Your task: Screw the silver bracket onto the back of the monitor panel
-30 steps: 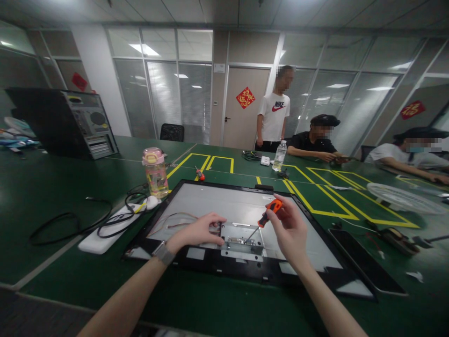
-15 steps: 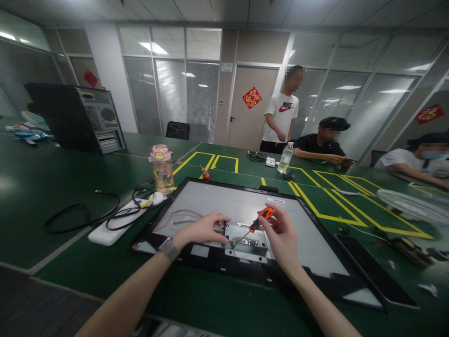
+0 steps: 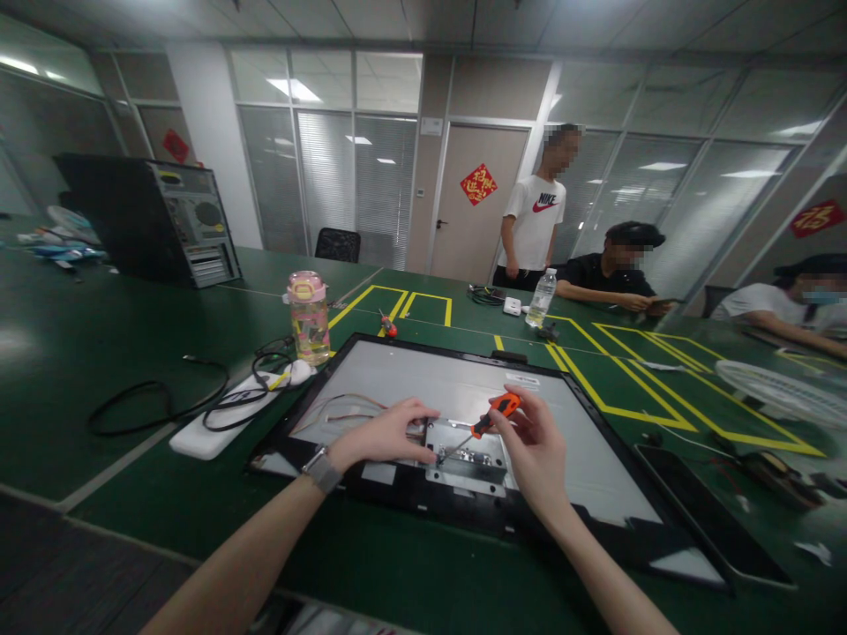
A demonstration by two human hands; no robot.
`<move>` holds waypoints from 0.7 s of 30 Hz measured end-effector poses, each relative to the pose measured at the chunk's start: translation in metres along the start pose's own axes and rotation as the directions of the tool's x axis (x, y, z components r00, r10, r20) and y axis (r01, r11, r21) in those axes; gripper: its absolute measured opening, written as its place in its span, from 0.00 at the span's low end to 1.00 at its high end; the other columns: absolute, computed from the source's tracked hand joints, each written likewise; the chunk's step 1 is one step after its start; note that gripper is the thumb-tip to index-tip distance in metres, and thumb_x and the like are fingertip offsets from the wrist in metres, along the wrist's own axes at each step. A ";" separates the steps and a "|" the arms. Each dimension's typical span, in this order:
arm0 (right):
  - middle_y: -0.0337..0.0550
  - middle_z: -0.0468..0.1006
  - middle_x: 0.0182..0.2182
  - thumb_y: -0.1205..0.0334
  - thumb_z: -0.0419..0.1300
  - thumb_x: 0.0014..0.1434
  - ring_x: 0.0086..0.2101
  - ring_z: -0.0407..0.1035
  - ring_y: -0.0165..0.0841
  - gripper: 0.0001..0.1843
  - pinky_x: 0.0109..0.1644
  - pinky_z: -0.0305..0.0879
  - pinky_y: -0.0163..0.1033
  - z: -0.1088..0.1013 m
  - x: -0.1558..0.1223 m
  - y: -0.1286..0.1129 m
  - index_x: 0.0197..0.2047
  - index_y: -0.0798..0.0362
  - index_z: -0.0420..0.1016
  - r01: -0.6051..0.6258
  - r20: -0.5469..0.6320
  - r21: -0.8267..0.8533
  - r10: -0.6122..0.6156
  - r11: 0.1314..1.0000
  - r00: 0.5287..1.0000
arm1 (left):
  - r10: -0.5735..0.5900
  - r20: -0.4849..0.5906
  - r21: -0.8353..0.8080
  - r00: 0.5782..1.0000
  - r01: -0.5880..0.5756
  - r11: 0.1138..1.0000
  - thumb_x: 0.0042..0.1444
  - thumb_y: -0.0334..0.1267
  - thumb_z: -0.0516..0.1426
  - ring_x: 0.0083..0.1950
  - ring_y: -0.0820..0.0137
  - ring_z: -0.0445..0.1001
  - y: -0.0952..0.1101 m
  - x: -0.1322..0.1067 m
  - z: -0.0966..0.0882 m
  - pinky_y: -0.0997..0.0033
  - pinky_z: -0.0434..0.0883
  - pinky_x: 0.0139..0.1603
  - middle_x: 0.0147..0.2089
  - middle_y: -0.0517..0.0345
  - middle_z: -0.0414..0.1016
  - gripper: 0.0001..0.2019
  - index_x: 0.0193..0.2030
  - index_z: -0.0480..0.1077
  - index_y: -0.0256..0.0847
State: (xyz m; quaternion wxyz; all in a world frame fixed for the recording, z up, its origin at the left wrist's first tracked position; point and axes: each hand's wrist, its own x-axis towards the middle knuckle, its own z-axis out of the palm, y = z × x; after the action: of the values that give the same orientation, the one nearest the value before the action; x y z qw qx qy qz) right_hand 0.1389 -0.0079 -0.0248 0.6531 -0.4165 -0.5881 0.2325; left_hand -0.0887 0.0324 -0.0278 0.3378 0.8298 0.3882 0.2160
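Note:
A flat display panel [image 3: 390, 366] with a black frame lies face down on the green table, a silver metal bracket [image 3: 463, 481] near its front middle. My right hand [image 3: 537, 432] is closed around an orange and black screwdriver [image 3: 505, 405]. Its shaft slants down to the left, with the tip at the bracket's left side by my left thumb. My left hand [image 3: 393, 430] grips the bracket's left edge, thumb in front and fingers behind. Whether the tip sits in a screw is too small to tell. Thin wires [image 3: 337, 401] run across the panel to the left.
Left of the panel are a pink-lidded bottle [image 3: 309, 322], a white power strip [image 3: 218, 428] and a black cable [image 3: 136, 388]. A computer case [image 3: 146, 220] stands farther back. A dark flat slab [image 3: 711, 511] lies on the right. Other people are across the table.
The view has shifted slightly. My hands and the screwdriver keep almost the same place on the bracket. Across the table, the standing person has lowered an arm.

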 end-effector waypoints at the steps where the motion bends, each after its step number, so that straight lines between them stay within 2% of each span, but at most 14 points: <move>1: 0.42 0.77 0.37 0.59 0.64 0.55 0.31 0.76 0.33 0.17 0.32 0.76 0.40 0.000 0.000 0.000 0.47 0.49 0.70 0.007 0.000 -0.002 -0.007 1.000 1.000 | 0.011 -0.010 0.017 1.000 -0.010 1.000 0.46 0.47 0.65 0.50 0.62 0.69 0.002 -0.001 0.001 0.68 0.66 0.52 0.52 0.54 0.66 0.32 0.59 0.66 0.46; 6: 0.42 0.78 0.36 0.61 0.62 0.56 0.30 0.76 0.33 0.16 0.32 0.76 0.39 0.001 -0.001 -0.002 0.49 0.48 0.69 0.075 0.029 -0.017 -0.075 0.997 0.997 | 0.046 -0.044 0.061 0.998 -0.044 0.997 0.48 0.45 0.64 0.53 0.61 0.68 0.004 -0.001 0.005 0.67 0.65 0.54 0.51 0.54 0.67 0.29 0.59 0.67 0.47; 10: 0.46 0.78 0.42 0.63 0.58 0.60 0.35 0.77 0.35 0.16 0.37 0.77 0.41 -0.001 -0.003 -0.008 0.52 0.47 0.66 0.169 0.169 -0.052 -0.158 0.984 0.973 | 0.048 -0.026 0.035 0.998 -0.048 0.998 0.51 0.48 0.62 0.52 0.61 0.68 0.001 0.001 0.003 0.66 0.65 0.54 0.51 0.53 0.68 0.28 0.59 0.66 0.46; 14: 0.49 0.76 0.47 0.67 0.52 0.63 0.38 0.77 0.34 0.18 0.41 0.76 0.42 0.001 -0.006 -0.013 0.56 0.47 0.64 0.263 0.296 -0.083 -0.229 0.961 0.927 | 0.060 -0.051 0.010 0.997 -0.060 0.998 0.61 0.46 0.53 0.53 0.63 0.68 -0.003 0.005 0.003 0.66 0.63 0.57 0.50 0.52 0.70 0.18 0.55 0.69 0.42; 17: 0.48 0.76 0.46 0.67 0.53 0.63 0.37 0.77 0.34 0.18 0.40 0.75 0.41 0.003 -0.008 -0.015 0.56 0.46 0.64 0.294 0.303 -0.090 -0.255 0.952 0.918 | 0.058 -0.089 0.015 0.994 -0.057 0.998 0.62 0.44 0.53 0.50 0.65 0.69 -0.003 0.006 0.006 0.66 0.64 0.55 0.49 0.52 0.71 0.17 0.54 0.70 0.42; 20: 0.47 0.76 0.46 0.66 0.54 0.62 0.37 0.77 0.35 0.18 0.40 0.75 0.42 0.001 -0.007 -0.017 0.55 0.45 0.65 0.253 0.247 -0.088 -0.225 0.963 0.942 | 0.080 -0.175 0.013 0.981 -0.079 0.997 0.55 0.41 0.59 0.44 0.67 0.70 0.004 0.005 0.008 0.67 0.68 0.49 0.48 0.54 0.70 0.19 0.53 0.69 0.42; 21: 0.46 0.76 0.45 0.65 0.55 0.62 0.37 0.76 0.35 0.17 0.40 0.75 0.43 -0.001 -0.006 -0.017 0.55 0.45 0.65 0.232 0.207 -0.086 -0.211 0.969 0.955 | 0.118 -0.230 0.017 0.966 -0.118 0.993 0.55 0.39 0.60 0.45 0.67 0.70 0.007 0.004 0.008 0.68 0.67 0.49 0.47 0.55 0.71 0.15 0.49 0.71 0.41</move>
State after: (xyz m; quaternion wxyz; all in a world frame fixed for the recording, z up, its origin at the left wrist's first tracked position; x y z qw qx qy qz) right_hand 0.1351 -0.0220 -0.0139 0.5901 -0.3582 -0.7044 0.1650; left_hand -0.0777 0.0292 -0.0278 0.2755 0.8213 0.3751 0.3299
